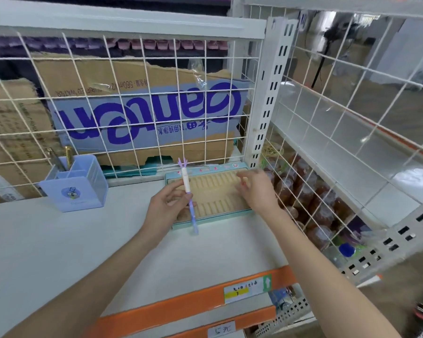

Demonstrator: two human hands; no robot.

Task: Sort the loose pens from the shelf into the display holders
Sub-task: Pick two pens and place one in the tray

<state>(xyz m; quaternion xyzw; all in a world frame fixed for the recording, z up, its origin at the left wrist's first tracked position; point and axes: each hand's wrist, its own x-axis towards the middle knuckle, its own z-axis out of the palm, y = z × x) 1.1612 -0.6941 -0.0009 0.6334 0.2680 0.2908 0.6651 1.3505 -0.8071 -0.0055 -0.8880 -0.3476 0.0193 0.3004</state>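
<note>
Pinching a purple-and-white novelty pen with a forked purple topper in the left hand, upright over the teal-rimmed beige slotted display tray on the white shelf; right hand spread loose, empty, above the tray's right end. Behind the white wire grid, upside-down cardboard box printed "Ganten". Shelf-edge tag reading "5元".

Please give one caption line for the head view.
Left hand holds a purple pen over the slotted tray.
</note>
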